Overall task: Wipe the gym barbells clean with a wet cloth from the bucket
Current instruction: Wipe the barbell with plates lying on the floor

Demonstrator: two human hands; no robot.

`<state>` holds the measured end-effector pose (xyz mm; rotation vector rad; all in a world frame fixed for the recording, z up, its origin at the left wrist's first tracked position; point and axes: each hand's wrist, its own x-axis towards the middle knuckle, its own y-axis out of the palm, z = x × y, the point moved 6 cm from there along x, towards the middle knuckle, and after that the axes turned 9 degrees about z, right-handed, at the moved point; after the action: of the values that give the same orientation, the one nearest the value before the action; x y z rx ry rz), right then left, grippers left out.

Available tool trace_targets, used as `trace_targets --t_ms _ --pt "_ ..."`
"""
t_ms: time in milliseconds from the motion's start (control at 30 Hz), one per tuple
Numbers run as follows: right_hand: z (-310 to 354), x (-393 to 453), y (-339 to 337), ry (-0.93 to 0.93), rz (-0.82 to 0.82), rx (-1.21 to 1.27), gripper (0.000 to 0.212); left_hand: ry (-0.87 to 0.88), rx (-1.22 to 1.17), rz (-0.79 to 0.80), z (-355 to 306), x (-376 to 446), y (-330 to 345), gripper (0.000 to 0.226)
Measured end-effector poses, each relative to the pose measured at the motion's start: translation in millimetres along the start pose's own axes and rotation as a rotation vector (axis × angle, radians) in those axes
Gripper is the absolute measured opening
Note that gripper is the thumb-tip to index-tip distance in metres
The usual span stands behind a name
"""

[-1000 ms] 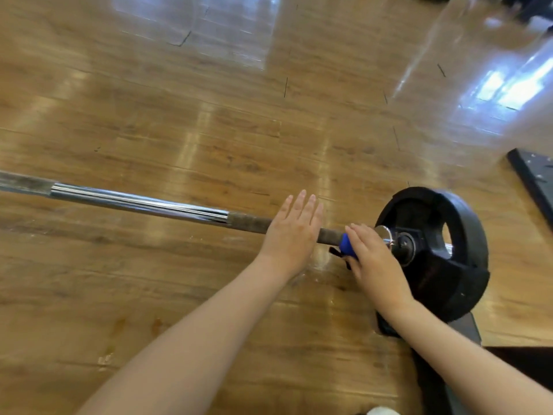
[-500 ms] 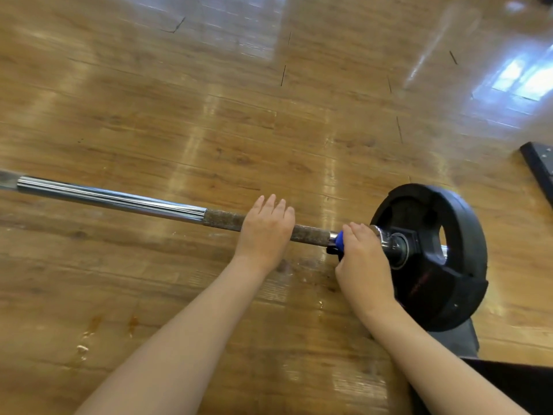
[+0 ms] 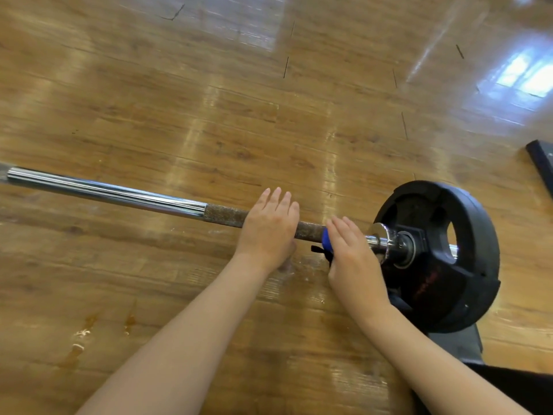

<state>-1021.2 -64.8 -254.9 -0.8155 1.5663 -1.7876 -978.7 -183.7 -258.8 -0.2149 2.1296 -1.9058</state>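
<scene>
Barbell (image 3: 119,195) across wooden floor (image 3: 209,100), black plate (image 3: 466,235) at right end. Left hand (image 3: 266,232) flat on rusty knurled section, fingers straight and together. Right hand (image 3: 350,259) pressing blue cloth (image 3: 326,241) against bar beside collar, fingers extended.

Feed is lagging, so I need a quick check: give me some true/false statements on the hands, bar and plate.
1. The left hand lies on the bar's rough grip section. True.
2. The right hand rests on something blue. True.
3. The plate is red. False: black.
4. The bar sits on a rack. False: it lies low over the wooden floor.
5. A bucket stands beside the plate. False: none in view.
</scene>
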Motion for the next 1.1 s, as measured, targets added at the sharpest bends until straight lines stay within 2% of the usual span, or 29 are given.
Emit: trace_targets --t_ms 100,200,267,367,533,667,733,833,1000,1100 --pt "-19 -13 -6 0.056 0.001 -0.052 0.068 0.044 0.000 0.008 -1 -3 4 0.071" --pt "-25 -8 -3 0.126 -0.026 -0.008 0.062 0.052 0.013 0.005 0 -4 3 0.075" --pt "-17 -2 1 0.098 -0.030 0.024 0.058 0.034 -0.025 0.006 1 -3 2 0.076" --pt "-11 -7 1 0.013 0.004 -0.009 0.062 0.058 -0.057 0.001 1 -3 3 0.075" --pt "-21 -10 -2 0.084 -0.042 -0.010 0.063 0.042 -0.041 0.000 2 -4 8 0.074" --pt "-6 -8 3 -0.011 -0.023 -0.011 0.068 0.060 -0.029 0.001 0 -2 8 0.073" --pt "-15 -15 -2 0.030 -0.013 -0.068 0.072 0.071 -0.027 0.026 0 -3 8 0.073" --pt "-23 -13 -4 0.116 -0.038 -0.058 0.069 0.057 -0.018 -0.009 -1 -5 8 0.074" --pt "-7 -4 0 -0.027 -0.022 -0.050 0.065 0.048 0.101 0.007 1 -1 9 0.078" --pt "-24 -17 -6 0.008 -0.019 -0.073 0.062 0.018 0.116 -0.048 1 -2 9 0.071"
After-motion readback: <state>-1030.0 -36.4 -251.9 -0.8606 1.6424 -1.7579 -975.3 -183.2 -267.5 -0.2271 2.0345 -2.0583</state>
